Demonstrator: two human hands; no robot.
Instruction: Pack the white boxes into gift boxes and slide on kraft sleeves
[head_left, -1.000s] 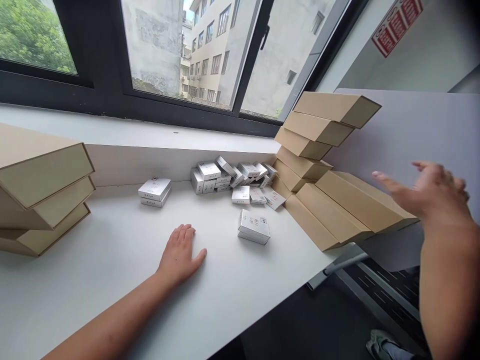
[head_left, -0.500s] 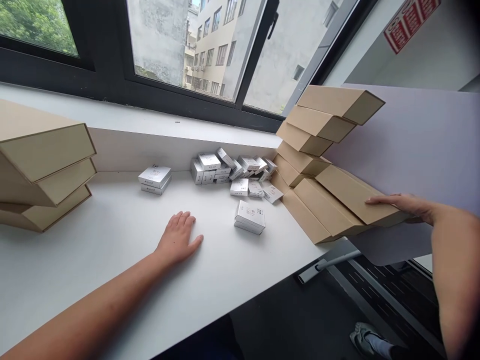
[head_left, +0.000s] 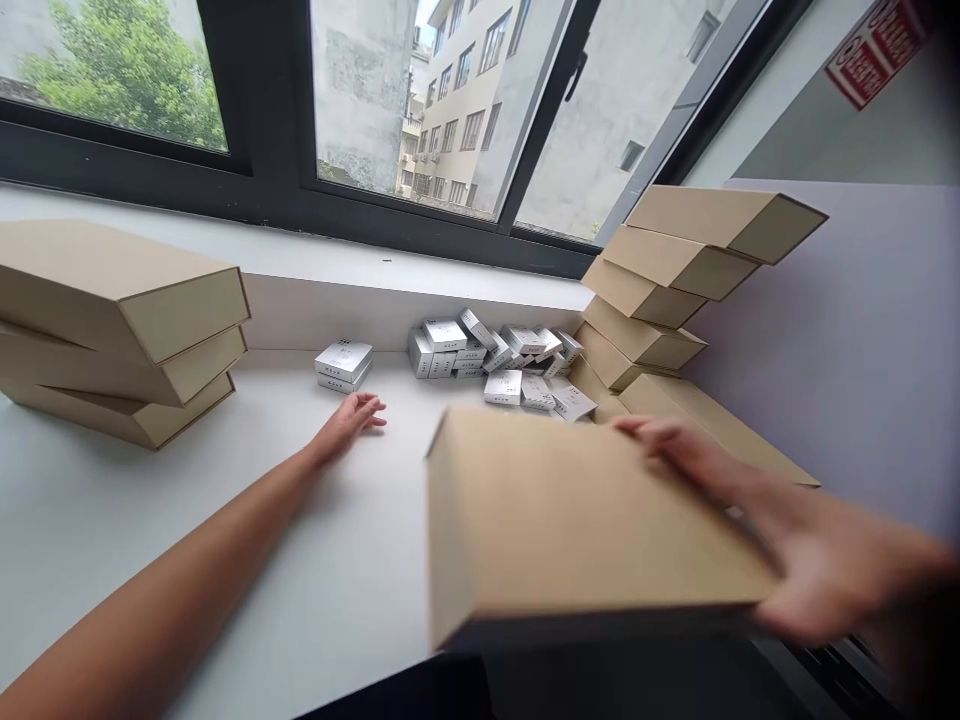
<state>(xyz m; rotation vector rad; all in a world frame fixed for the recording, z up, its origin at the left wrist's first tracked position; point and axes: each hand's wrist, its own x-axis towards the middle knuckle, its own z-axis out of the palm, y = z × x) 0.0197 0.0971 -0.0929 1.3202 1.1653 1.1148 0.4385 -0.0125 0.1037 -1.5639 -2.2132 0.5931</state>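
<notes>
My right hand (head_left: 720, 500) grips a large brown cardboard box (head_left: 577, 510) by its right side, held up over the table's front edge; box and hand are blurred by motion. Over the white table (head_left: 360, 540), my left hand (head_left: 352, 425) is empty, its fingers apart. Just behind it sit two stacked small silver boxes (head_left: 343, 362). A jumble of more small silver boxes (head_left: 502, 360) lies against the back ledge. The held box hides part of the table in front of them.
Several brown boxes (head_left: 675, 260) are stacked unevenly at the right, beside a pale panel (head_left: 840, 330). Another stack of brown boxes (head_left: 180, 315) stands at the left. Behind the table runs a window sill (head_left: 390, 265) under dark-framed windows.
My right hand has pulled a brown box off the right stack and brought it left and nearer to me. My left hand has come off the table top. The view has shifted left.
</notes>
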